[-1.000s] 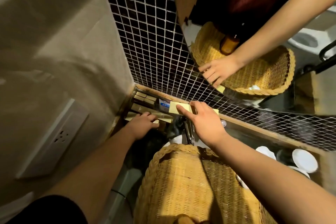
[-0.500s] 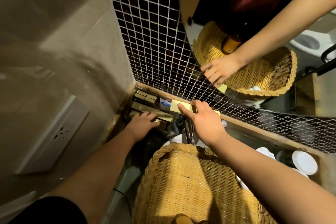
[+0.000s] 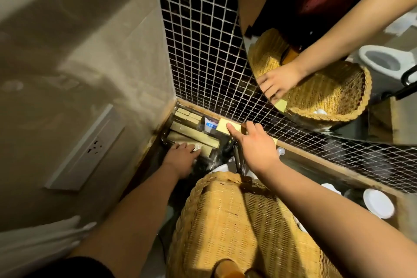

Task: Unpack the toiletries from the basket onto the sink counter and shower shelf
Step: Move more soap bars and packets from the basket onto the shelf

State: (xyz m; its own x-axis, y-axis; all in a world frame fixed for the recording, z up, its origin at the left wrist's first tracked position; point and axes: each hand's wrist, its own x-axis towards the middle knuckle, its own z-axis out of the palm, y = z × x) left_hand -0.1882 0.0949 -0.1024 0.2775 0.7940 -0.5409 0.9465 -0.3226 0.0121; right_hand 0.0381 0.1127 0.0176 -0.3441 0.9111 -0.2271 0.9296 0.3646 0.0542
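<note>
The wicker basket (image 3: 225,221) fills the bottom centre, with an amber bottle top (image 3: 228,268) at its near end. Beyond it, my right hand (image 3: 255,144) pinches a flat yellow box (image 3: 223,125), held low against the dark mosaic wall. My left hand (image 3: 182,156) lies at the front of a clear tray (image 3: 167,136) in the counter's corner. Its fingers curl over one of several long tan boxes (image 3: 191,133). A small blue-and-white packet (image 3: 211,125) stands in the tray beside the yellow box.
A mirror (image 3: 316,29) up right reflects the basket and hand. A metal faucet (image 3: 238,158) rises between my hands. White cups (image 3: 378,203) stand at right along the counter. A wall socket (image 3: 90,149) and a white towel (image 3: 40,239) are at left.
Both hands stay almost where they were. The right hand still holds the yellow box by the wall, and the left still rests on the tan boxes.
</note>
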